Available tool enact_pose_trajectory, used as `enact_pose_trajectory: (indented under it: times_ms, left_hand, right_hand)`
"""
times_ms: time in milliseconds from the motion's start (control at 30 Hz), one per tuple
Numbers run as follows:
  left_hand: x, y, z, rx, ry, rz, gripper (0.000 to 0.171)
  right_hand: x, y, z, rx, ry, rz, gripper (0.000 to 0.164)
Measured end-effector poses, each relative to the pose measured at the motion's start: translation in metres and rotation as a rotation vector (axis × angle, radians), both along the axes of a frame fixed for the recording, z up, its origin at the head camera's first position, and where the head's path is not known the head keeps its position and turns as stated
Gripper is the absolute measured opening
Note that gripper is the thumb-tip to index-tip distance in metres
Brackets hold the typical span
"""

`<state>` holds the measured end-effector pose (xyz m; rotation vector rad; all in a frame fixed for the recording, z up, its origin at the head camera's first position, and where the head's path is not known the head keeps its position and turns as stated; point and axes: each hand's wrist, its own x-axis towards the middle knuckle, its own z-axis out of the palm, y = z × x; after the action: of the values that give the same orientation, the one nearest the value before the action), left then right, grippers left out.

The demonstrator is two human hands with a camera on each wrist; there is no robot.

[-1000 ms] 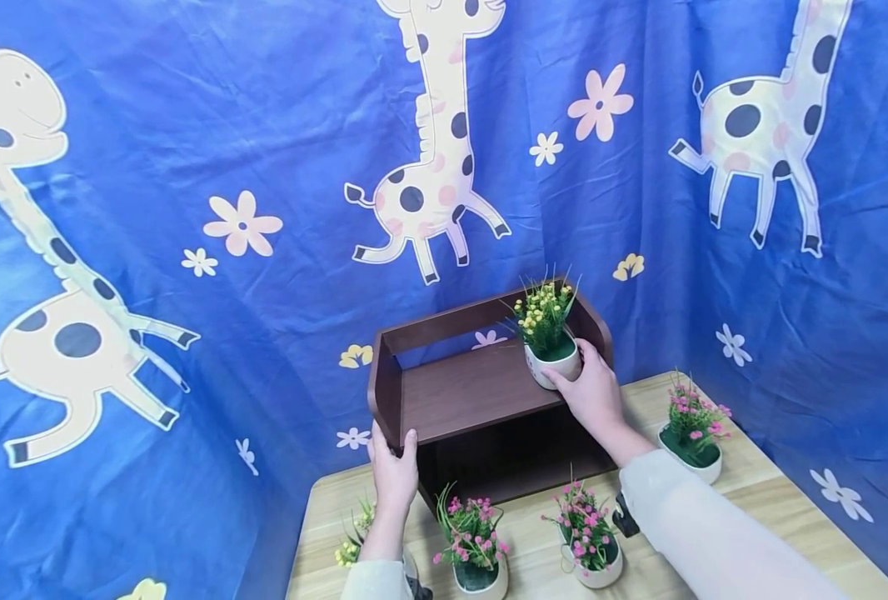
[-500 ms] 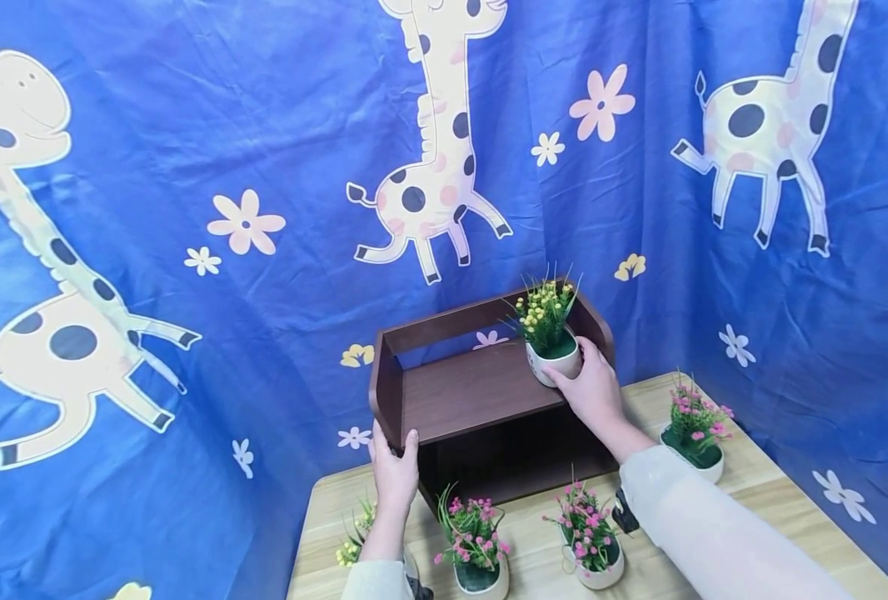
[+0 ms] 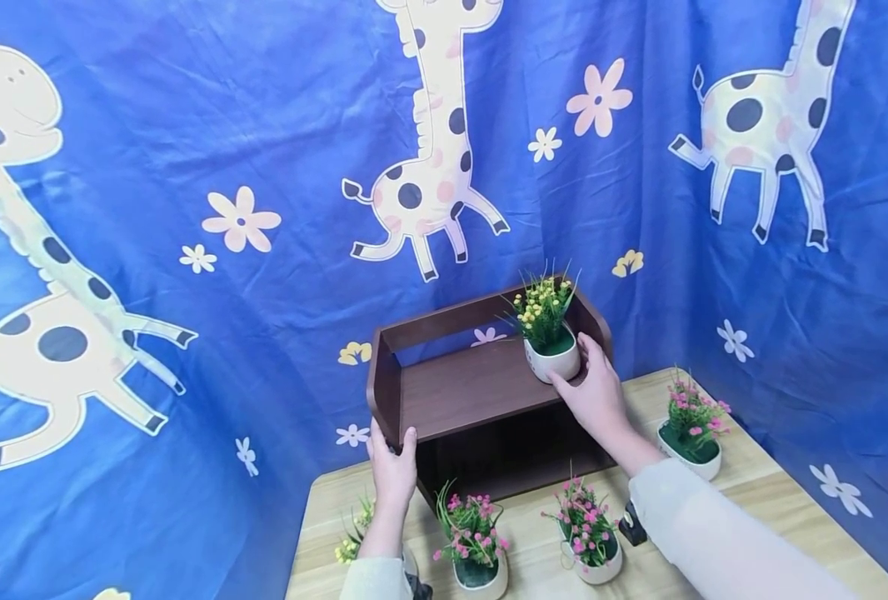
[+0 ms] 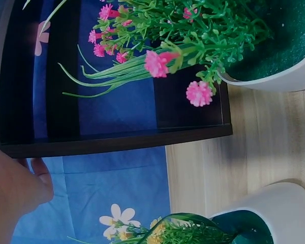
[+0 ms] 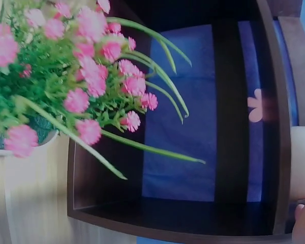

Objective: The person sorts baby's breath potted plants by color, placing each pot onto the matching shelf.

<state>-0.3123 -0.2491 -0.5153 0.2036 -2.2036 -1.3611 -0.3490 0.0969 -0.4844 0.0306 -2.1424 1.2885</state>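
Pot [image 3: 549, 364] of yellow flowers [image 3: 542, 311] tops the shelf [image 3: 462, 389] the left hand [image 3: 394, 473] pinches, right hand [image 3: 598, 396] spread alongside.

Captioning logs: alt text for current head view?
Right hand curves round a yellow-flowered pot at the upper right of a brown shelf; left hand grips the shelf's left side. Three pink-flowered pots and more yellow flowers are on the table.

A blue fabric curtain [image 3: 301, 125] bears white giraffes [image 3: 444, 108] spotted dark and pink. Lower centre: a dark-brown boxy shelf [image 3: 466, 387], a white rounded pot [image 3: 555, 365] and a leafy green plant [image 3: 541, 321] flowering yellow.
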Motion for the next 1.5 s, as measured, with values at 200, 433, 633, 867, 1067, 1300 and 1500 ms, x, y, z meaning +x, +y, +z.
enact_pose_trajectory:
  times_ms: [200,433,633,867,1067,1300,1500]
  left_hand:
    - [0.001,-0.004,0.0,0.01,-0.002,-0.012,0.075]
    - [0.001,-0.004,0.001,0.004,-0.017,-0.013,0.074]
    - [0.001,-0.004,0.001,0.008,-0.014,-0.014,0.073]
    - [0.003,-0.006,-0.003,0.009,-0.016,-0.006,0.075]
    - [0.003,-0.005,-0.002,0.004,-0.013,-0.008,0.074]
    - [0.002,-0.003,-0.001,0.009,-0.021,0.001,0.075]
    - [0.0,-0.002,-0.001,-0.012,-0.014,-0.005,0.075]
  right_hand:
    - [0.019,-0.003,0.0,-0.043,0.055,0.058,0.075]
    - [0.041,0.001,-0.009,-0.054,0.084,0.075,0.067]
    - [0.062,0.008,-0.021,-0.077,0.1,0.053,0.062]
    - [0.085,0.016,-0.053,-0.091,0.091,0.013,0.06]
    - [0.102,0.021,-0.092,-0.076,0.051,-0.008,0.06]
    - [0.115,0.032,-0.131,-0.018,0.013,-0.051,0.059]
    - [0.125,0.047,-0.16,0.023,-0.042,-0.1,0.06]
